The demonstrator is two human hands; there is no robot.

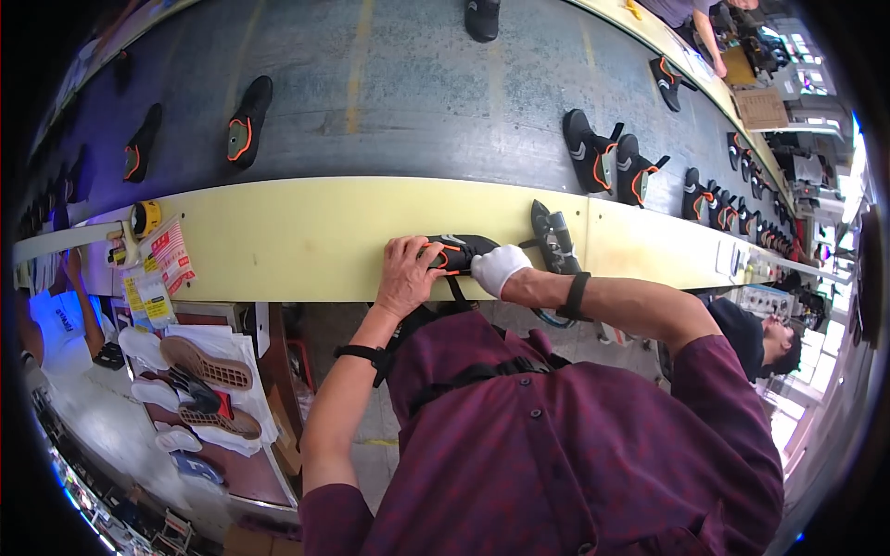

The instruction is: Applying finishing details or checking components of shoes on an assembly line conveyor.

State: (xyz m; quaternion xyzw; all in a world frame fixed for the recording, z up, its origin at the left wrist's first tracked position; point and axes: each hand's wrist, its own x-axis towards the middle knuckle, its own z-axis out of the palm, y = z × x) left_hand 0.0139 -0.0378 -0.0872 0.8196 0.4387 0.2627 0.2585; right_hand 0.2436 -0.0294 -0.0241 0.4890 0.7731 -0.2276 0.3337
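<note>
A black shoe [476, 246] with orange trim lies sideways on the pale yellow bench edge in front of me. My bare left hand [408, 270] is wrapped over its left end, fingers on the orange-edged part. In a white glove, my right hand [501, 269] is closed against the shoe's right part; what its fingers pinch is hidden. A dark strap hangs from the shoe over the bench edge. Just right of my glove lies a dark, long object with a grey cylindrical part [560, 232]; its kind is unclear.
Beyond the yellow ledge [306, 213] runs a wide grey belt [408, 111] carrying several black-and-orange shoes [591, 153]. At left, a tape roll [146, 219] and printed bags hang by a post. Below, soles [209, 361] lie on a side table. Other people are at far right.
</note>
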